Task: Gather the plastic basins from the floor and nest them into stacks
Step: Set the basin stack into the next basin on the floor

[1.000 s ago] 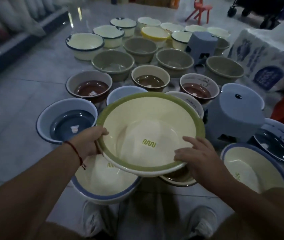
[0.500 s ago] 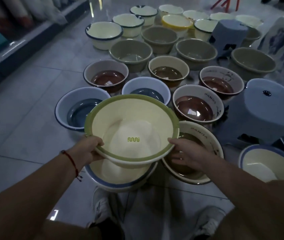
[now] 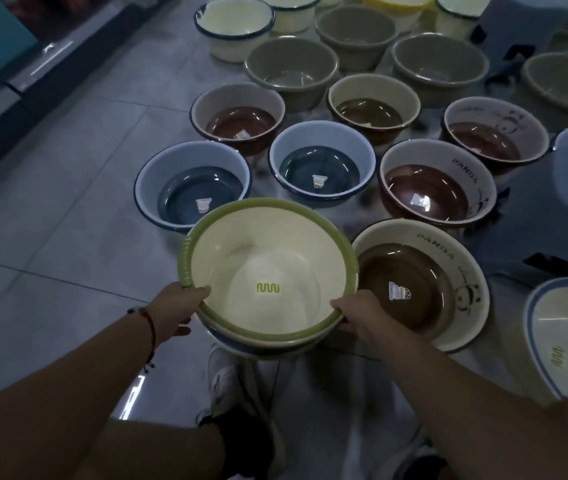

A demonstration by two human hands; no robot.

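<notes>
Both hands, left hand (image 3: 175,308) and right hand (image 3: 357,315), are gripping the green-rimmed basin (image 3: 268,268), seating it into the blue-rimmed basin (image 3: 241,348) beneath. Next: release, reach for the panda basin (image 3: 462,271) beside it.

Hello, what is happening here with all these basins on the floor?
A person is stacking plastic basins. Both hands, the left hand and right hand, grip the rim of a green-rimmed cream basin, which sits in a blue-rimmed basin underneath. Many other basins stand on the tiled floor, among them a brown panda basin just beside.
</notes>
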